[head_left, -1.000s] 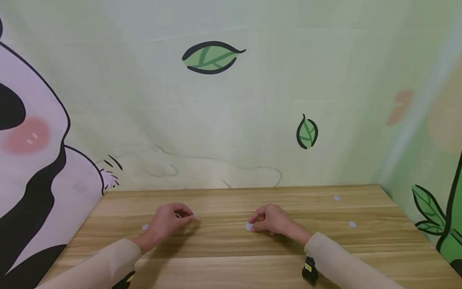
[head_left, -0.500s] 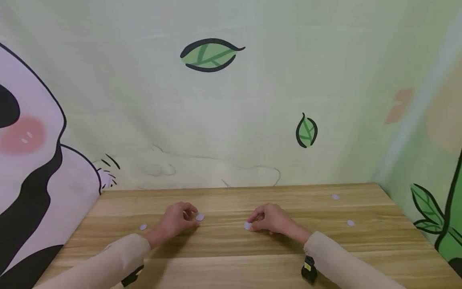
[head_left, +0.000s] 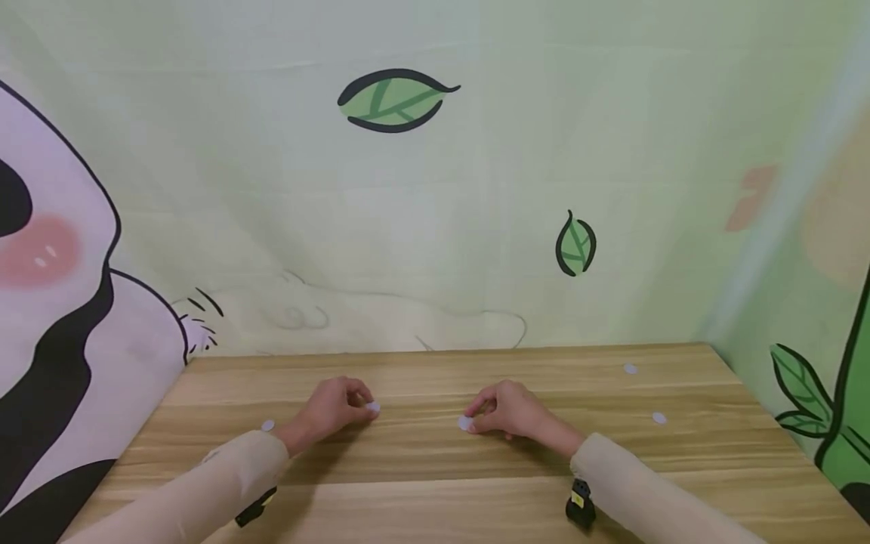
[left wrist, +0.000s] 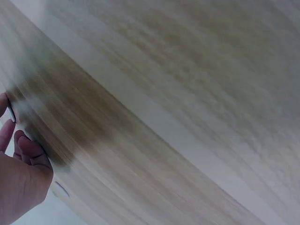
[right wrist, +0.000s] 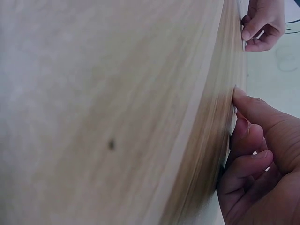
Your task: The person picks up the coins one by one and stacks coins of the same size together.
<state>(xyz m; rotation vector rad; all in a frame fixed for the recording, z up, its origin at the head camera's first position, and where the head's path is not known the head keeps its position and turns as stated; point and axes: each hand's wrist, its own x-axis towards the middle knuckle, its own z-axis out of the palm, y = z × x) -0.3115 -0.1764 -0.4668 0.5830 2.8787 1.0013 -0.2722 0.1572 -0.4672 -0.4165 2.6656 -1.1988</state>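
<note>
Both hands lie on a wooden table (head_left: 435, 491), in beige sleeves. My left hand (head_left: 365, 403) has its fingers curled and pinches a small white disc (head_left: 373, 406) at its fingertips, just above the wood. My right hand (head_left: 472, 418) pinches a second white disc (head_left: 465, 423) that touches the tabletop. The two hands are a short gap apart near the table's middle. The right wrist view shows my right hand's fingers (right wrist: 251, 140) curled at the table edge and the left hand (right wrist: 262, 23) beyond. The left wrist view is blurred, with my left hand (left wrist: 18, 178) at the lower left.
Three more white discs lie loose on the table: one at the left (head_left: 268, 425), two at the right (head_left: 630, 369) (head_left: 658, 417). A cartoon backdrop with a panda (head_left: 54, 302) and leaves closes the table's back and sides.
My left hand has shifted a little to the right with its disc. The right hand has stayed nearly still on its disc.
</note>
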